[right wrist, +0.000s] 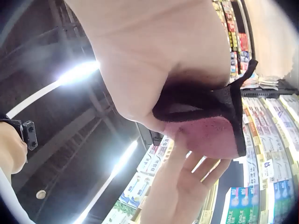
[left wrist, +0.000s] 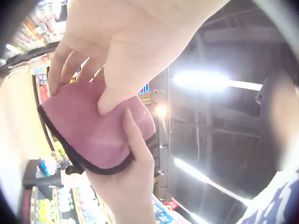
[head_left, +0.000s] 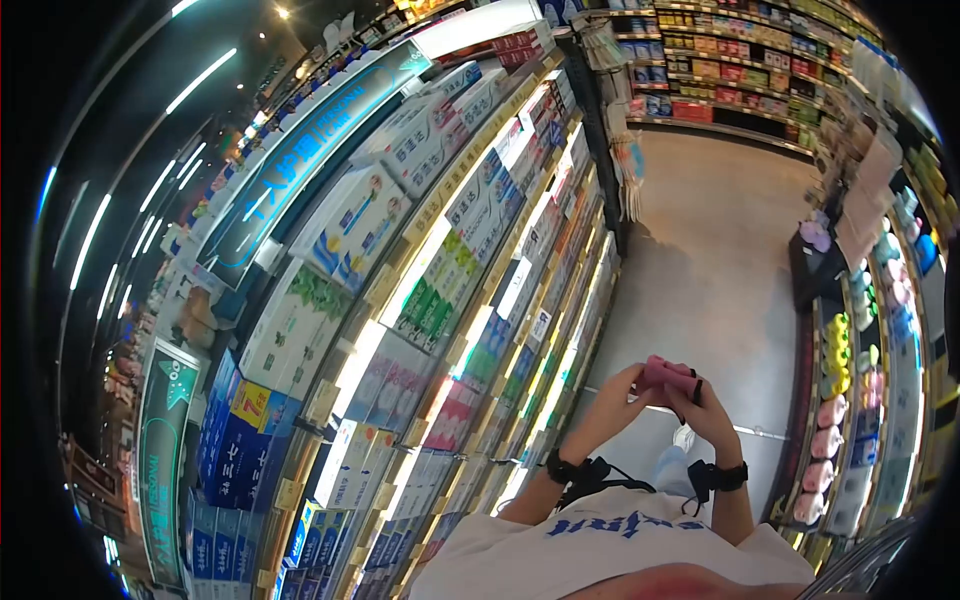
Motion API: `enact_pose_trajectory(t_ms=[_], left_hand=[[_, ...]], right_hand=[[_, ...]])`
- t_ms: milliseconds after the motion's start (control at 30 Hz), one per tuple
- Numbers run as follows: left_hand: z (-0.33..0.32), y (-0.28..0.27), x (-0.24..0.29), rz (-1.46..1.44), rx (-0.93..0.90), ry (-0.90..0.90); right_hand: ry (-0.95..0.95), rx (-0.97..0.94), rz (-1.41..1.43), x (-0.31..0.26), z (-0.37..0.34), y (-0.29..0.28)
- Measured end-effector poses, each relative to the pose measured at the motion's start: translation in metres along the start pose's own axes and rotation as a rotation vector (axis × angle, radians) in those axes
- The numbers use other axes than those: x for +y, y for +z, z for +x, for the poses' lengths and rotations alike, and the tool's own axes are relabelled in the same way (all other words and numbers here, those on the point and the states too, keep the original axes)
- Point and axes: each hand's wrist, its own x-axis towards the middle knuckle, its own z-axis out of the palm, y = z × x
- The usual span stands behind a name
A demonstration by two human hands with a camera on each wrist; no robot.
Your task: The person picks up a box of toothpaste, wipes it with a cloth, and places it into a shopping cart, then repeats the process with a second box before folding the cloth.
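Both hands hold a pink cloth mitt [head_left: 668, 374] with black trim, out in front of the body. In the left wrist view, the left hand [left wrist: 140, 37] has its thumb on the pink face and its fingers behind the upper edge. The right hand [left wrist: 124, 191] grips the mitt's lower, black-edged side, its thumb pressing the cloth. A dark opening with a black loop [right wrist: 251, 72] at its corner faces the right palm in the right wrist view. Fingers of the right hand [right wrist: 154, 51] are largely hidden behind the mitt there.
Tall lit shelves of boxed toothpaste [head_left: 430, 300] run along the left. On the right stands a rack [head_left: 835, 420] of soft, colourful goods. A grey-floored aisle [head_left: 710, 230] leads ahead to stocked shelves [head_left: 735, 65] at the back.
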Motion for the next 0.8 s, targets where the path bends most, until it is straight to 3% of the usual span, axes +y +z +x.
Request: enact_pose_trajectory(t_ms=[33,233,400,567,667,800], left_hand=[[0.018,0.006,-0.001,0.000,0.004,-0.068],[0.142,0.052,0.011,0.114,0.024,0.024],[0.226,0.074,0.020,0.209,0.097,0.055],[0.284,0.056,0.032,0.312,0.057,-0.135],[0.314,0.040,0.003,0.215,0.155,-0.110],[0.353,-0.001,-0.040,0.278,0.430,-0.061]], right_hand=[[-0.060,-0.012,0.006,-0.002,0.013,-0.012],[-0.107,-0.061,0.012,-0.008,0.091,-0.141],[-0.082,-0.102,0.059,-0.050,0.142,-0.209],[-0.160,-0.099,0.048,-0.045,0.209,-0.231],[-0.243,-0.148,0.044,-0.019,0.268,-0.235],[-0.069,-0.154,0.071,-0.021,0.345,-0.238]])
